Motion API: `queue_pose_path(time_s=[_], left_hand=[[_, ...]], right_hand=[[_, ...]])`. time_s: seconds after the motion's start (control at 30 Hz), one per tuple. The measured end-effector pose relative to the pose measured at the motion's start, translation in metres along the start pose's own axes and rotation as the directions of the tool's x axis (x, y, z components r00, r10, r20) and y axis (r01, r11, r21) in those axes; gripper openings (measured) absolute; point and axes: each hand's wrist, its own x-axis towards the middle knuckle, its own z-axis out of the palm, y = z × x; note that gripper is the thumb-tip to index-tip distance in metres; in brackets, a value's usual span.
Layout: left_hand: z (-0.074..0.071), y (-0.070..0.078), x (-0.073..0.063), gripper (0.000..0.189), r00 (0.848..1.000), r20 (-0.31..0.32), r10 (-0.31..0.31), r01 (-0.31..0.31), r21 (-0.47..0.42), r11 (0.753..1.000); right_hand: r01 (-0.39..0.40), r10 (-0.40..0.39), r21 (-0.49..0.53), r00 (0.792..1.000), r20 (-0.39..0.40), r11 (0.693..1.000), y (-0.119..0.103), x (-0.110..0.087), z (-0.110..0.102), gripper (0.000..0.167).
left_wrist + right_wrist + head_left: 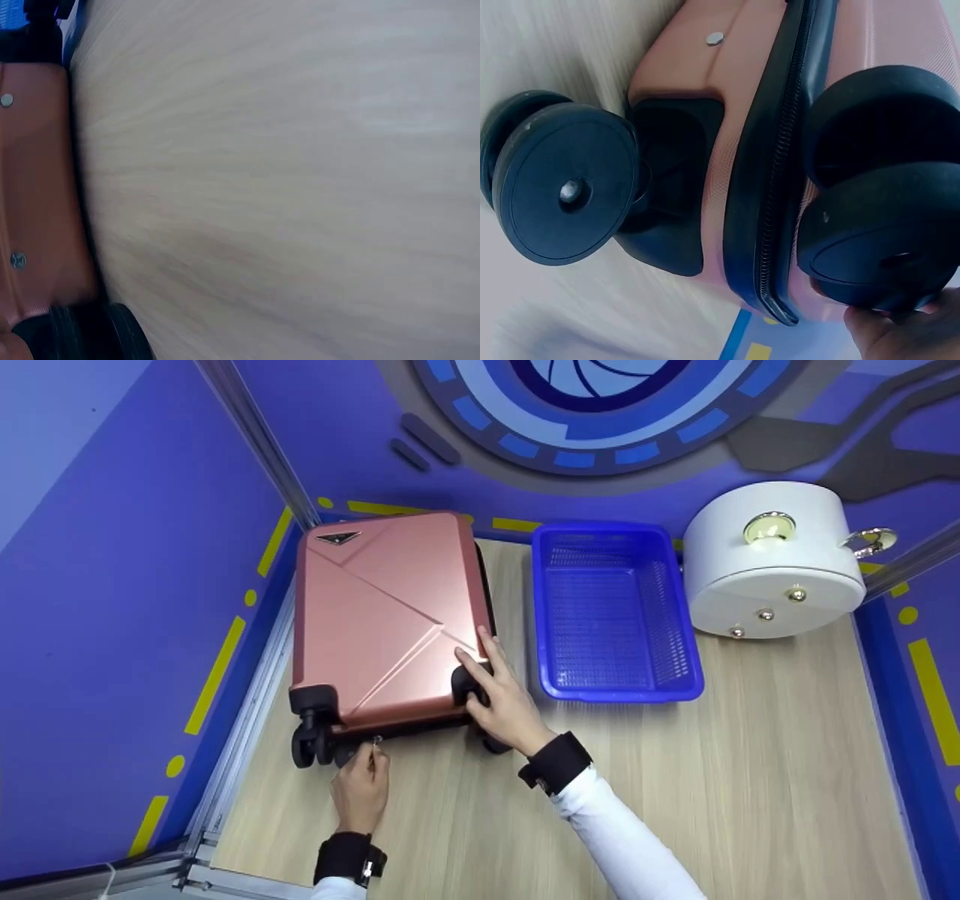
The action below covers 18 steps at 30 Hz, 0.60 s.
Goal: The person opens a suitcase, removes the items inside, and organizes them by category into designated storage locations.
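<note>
A pink hard-shell suitcase [390,607] lies flat on the wood-patterned surface, its black wheels toward me. At its near edge, close to the left wheel [307,739], my left hand [360,791] pinches a small metallic zipper pull [377,741] between curled fingers. My right hand [510,709] rests on the near right corner with fingers spread over the shell. Its fingertips touch a black caster wheel [881,232] in the right wrist view, where the closed zipper [776,172] runs between two wheels. Only a sliver of the left hand [11,349] shows in the left wrist view.
Right of the suitcase stands a blue plastic basket [547,615] with perforated walls. Beyond it, a white round case [772,562] with gold knobs and a handle leans near the back wall. Blue panels [150,585] with yellow marks and metal rails enclose the surface.
</note>
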Motion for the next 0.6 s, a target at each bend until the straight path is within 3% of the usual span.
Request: queue_pose_path(time_s=[0.33, 0.6], left_hand=[[-0.009, -0.013, 0.002, 0.011, 0.997, -0.070, -0.038, 0.041, 0.043, 0.998], [-0.022, -0.026, 0.004, 0.013, 0.992, -0.065, -0.108, 0.114, 0.086, 0.990]], right_hand=[[-0.009, 0.008, 0.015, 1.000, 0.005, 1.000, 0.001, -0.001, -0.001, 0.076], [-0.003, 0.004, 0.029, 1.000, -0.010, 1.000, 0.001, 0.000, 0.000, 0.075]])
